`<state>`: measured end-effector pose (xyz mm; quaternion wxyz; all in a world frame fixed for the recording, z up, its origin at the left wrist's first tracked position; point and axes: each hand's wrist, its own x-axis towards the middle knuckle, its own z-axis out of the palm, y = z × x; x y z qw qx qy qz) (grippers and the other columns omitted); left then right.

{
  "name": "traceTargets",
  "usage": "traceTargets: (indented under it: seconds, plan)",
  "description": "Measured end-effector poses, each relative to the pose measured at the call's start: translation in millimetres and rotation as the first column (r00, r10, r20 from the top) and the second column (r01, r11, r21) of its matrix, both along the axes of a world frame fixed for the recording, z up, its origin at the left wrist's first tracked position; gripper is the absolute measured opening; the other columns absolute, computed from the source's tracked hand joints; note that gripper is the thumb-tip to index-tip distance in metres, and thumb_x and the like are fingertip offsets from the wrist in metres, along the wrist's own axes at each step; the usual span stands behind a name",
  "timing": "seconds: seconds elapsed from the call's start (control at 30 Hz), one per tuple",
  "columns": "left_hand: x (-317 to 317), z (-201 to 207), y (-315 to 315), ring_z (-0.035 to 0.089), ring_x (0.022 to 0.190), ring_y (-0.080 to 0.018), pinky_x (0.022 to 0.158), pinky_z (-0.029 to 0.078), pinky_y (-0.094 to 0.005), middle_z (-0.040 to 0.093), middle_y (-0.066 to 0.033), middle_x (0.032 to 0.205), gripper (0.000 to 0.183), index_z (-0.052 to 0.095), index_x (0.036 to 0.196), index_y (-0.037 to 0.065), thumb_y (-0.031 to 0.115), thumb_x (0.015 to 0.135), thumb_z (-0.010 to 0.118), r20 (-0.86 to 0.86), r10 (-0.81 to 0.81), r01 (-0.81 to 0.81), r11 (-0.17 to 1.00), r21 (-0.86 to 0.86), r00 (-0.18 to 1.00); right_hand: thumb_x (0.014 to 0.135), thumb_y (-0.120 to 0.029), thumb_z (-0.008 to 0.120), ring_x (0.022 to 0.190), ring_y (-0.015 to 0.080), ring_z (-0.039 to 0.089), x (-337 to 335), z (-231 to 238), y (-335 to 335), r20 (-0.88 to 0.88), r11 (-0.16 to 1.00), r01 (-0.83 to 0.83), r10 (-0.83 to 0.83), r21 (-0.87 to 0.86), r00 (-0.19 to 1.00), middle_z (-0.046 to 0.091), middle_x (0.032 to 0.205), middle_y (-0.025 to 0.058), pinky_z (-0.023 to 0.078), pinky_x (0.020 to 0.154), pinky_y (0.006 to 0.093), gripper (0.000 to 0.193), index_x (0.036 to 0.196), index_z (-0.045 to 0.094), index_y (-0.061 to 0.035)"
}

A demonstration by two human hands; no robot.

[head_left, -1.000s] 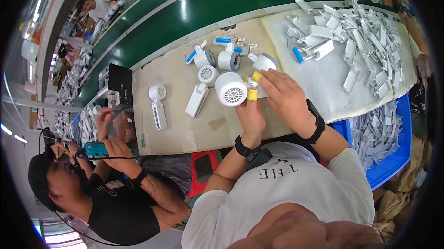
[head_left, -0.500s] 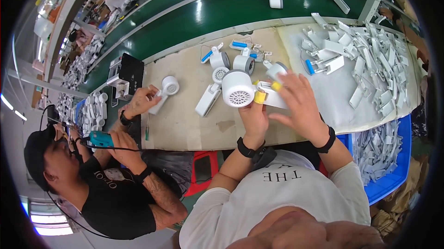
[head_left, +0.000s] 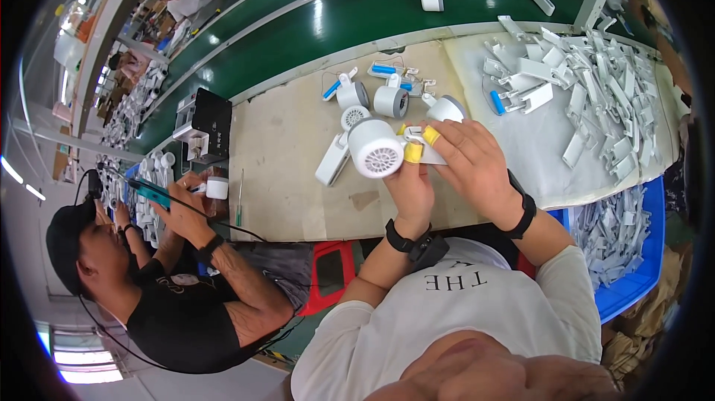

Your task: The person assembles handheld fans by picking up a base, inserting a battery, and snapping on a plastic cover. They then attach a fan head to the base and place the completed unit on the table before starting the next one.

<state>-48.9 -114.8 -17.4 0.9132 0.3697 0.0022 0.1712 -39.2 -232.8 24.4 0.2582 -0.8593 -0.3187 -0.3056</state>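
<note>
A white handheld fan [head_left: 376, 149] with a round slotted head is held up in front of me over the table. My left hand [head_left: 412, 186] grips it from below near the joint of head and handle, yellow tape round its fingertips. My right hand [head_left: 477, 166] is closed on the handle side, one yellow-taped finger pressing by the joint; the fingers hide most of the handle. Behind it lie several fan heads, among them one with a grey rim [head_left: 391, 102], and a finished-looking white fan [head_left: 333, 159]. Blue cylindrical batteries [head_left: 385, 69] show on opened handles.
A heap of white handle shells [head_left: 596, 96] covers the table's right. Below it stands a blue bin [head_left: 648, 267] of parts. To the left a co-worker [head_left: 186, 289] holds a teal power screwdriver [head_left: 153, 192] and a fan. A green conveyor [head_left: 298, 36] runs behind, carrying two fans.
My right hand has come down from above the handle and closed on it. The co-worker has lifted a fan off the table and brought it toward the screwdriver.
</note>
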Motion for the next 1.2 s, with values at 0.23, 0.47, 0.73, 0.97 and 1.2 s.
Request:
traceTargets:
  seconds: [0.23, 0.47, 0.73, 0.97, 1.2]
  plan:
    - [2, 1, 8, 0.054, 0.102, -0.0167, 0.084, 0.046, -0.03, 0.054, -0.0092, 0.116, 0.035, 0.046, 0.123, -0.001, 0.01, 0.09, 0.052, -0.045, -0.124, 0.119, 0.988, -0.103, 0.991, 0.061, -0.006, 0.069, 0.107, 0.0322, 0.053, 2, 5, 5, 0.018, 0.998, -0.04, 0.039, 0.046, 0.999, 0.057, 0.114, 0.0106, 0.043, 0.09, 0.0438, 0.048, 0.107, 0.056, -0.0053]
    - [5, -3, 6, 0.056, 0.098, -0.0165, 0.082, 0.047, -0.0313, 0.054, -0.0105, 0.115, 0.036, 0.046, 0.122, -0.001, 0.011, 0.089, 0.053, -0.096, -0.139, 0.13, 0.987, -0.099, 0.986, 0.062, -0.008, 0.07, 0.112, 0.0317, 0.05, 4, -5, 8, 0.04, 0.999, 0.004, -0.005, 0.041, 0.999, 0.057, 0.115, 0.0103, 0.042, 0.091, 0.0427, 0.046, 0.106, 0.057, -0.0053]
    - [0, 9, 20, 0.057, 0.1, -0.0274, 0.089, 0.045, -0.0416, 0.056, -0.0147, 0.11, 0.037, 0.046, 0.12, -0.002, 0.008, 0.086, 0.056, 0.09, -0.116, 0.116, 0.993, 0.01, 0.989, 0.079, -0.024, 0.066, 0.083, 0.0203, 0.055, -6, -3, -28, -0.53, 0.921, 0.03, 0.197, 0.389, 0.825, 0.058, 0.091, 0.0093, 0.044, 0.073, 0.0289, 0.036, 0.104, 0.056, -0.0005]
    - [4, 28, 19, 0.055, 0.102, -0.03, 0.091, 0.044, -0.0433, 0.055, -0.0145, 0.11, 0.036, 0.048, 0.116, 0.0, 0.02, 0.087, 0.055, 0.107, -0.18, 0.178, 0.984, 0.023, 0.978, 0.081, -0.028, 0.063, 0.059, 0.0132, 0.045, -13, 22, -23, -0.635, 0.879, -0.024, 0.363, 0.476, 0.682, 0.047, 0.068, 0.005, 0.036, 0.054, 0.0274, 0.031, 0.082, 0.054, 0.0016]
    - [11, 42, 47, 0.059, 0.096, -0.0302, 0.088, 0.046, -0.043, 0.06, -0.0167, 0.102, 0.036, 0.049, 0.114, -0.002, 0.014, 0.083, 0.059, 0.226, -0.358, 0.379, 0.924, -0.055, 0.906, 0.066, -0.033, 0.076, 0.049, 0.0257, 0.048, 22, 26, -14, -0.173, 0.889, -0.434, 0.455, 0.146, 0.873, 0.046, 0.058, 0.0065, 0.036, 0.045, 0.034, 0.034, 0.066, 0.054, -0.0072]
